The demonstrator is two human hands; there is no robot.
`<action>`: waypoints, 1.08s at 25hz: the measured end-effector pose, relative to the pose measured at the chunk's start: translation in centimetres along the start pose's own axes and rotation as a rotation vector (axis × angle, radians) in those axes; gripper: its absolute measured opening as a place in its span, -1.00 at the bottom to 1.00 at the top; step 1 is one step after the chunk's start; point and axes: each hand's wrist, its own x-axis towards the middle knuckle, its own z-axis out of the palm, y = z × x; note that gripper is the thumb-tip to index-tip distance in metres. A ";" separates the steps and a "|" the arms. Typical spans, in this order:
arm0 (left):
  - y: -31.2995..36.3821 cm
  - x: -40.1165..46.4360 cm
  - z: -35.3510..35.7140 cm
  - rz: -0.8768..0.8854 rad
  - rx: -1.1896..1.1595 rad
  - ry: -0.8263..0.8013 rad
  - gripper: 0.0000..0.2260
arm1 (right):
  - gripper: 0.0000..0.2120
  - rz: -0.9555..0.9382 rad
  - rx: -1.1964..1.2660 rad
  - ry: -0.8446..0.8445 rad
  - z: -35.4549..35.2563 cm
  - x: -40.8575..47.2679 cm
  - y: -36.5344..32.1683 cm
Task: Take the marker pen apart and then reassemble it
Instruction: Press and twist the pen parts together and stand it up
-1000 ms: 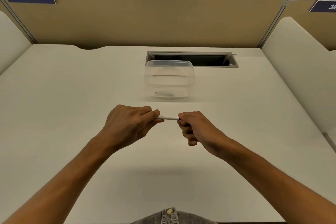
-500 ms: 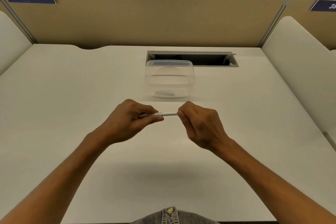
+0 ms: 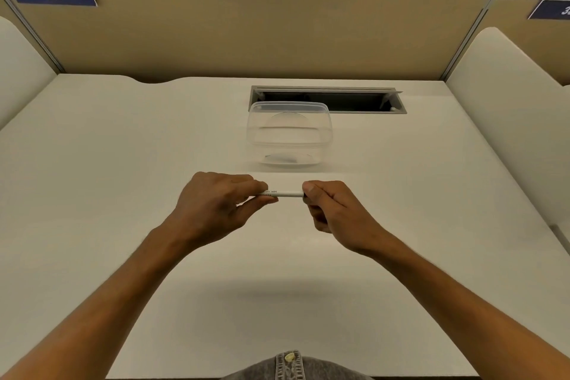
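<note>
A white marker pen (image 3: 285,194) with small printed text lies level in the air between my two hands, above the middle of the white desk (image 3: 123,163). My left hand (image 3: 216,207) pinches its left end between thumb and fingers. My right hand (image 3: 331,213) grips the right end with curled fingers, and a dark part of the pen shows just at its thumb. Both ends of the pen are hidden inside the hands. Only the short white middle stretch of the barrel shows.
A clear plastic container (image 3: 290,133) with a lid stands just beyond the hands. Behind it is an open cable slot (image 3: 354,100) in the desk. Beige partition walls (image 3: 277,31) close off the back and white side panels (image 3: 509,120) the sides.
Both hands rose slightly and turned while holding the pen; the right hand's grip rolled from knuckles up to fingers curled beneath. The visible white stretch between the hands has grown a little.
</note>
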 end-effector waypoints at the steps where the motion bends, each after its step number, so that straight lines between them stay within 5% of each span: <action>1: 0.0 0.0 0.1 -0.012 -0.023 -0.002 -0.71 | -0.55 -0.017 -0.041 0.025 0.1 -0.1 0.0; 5: -0.3 0.0 0.4 -0.153 -0.226 -0.024 -0.78 | -0.73 -0.396 -0.736 0.246 0.1 -0.7 0.1; 10: -1.1 -0.4 0.5 -0.228 -0.406 -0.064 -0.73 | -0.71 -0.604 -0.939 0.250 -0.3 -0.4 0.3; 15: -0.8 -0.6 0.4 -0.187 -0.402 -0.050 -0.73 | -0.74 -0.587 -0.752 0.199 -0.2 -0.2 0.5; 24: -0.2 -0.1 -0.2 0.040 0.070 0.011 -0.72 | -0.59 -0.063 -0.048 0.027 0.2 0.0 -0.1; 27: -0.2 0.1 0.0 -0.028 -0.051 0.010 -0.69 | -0.64 -0.146 -0.187 0.112 0.3 -0.2 -0.1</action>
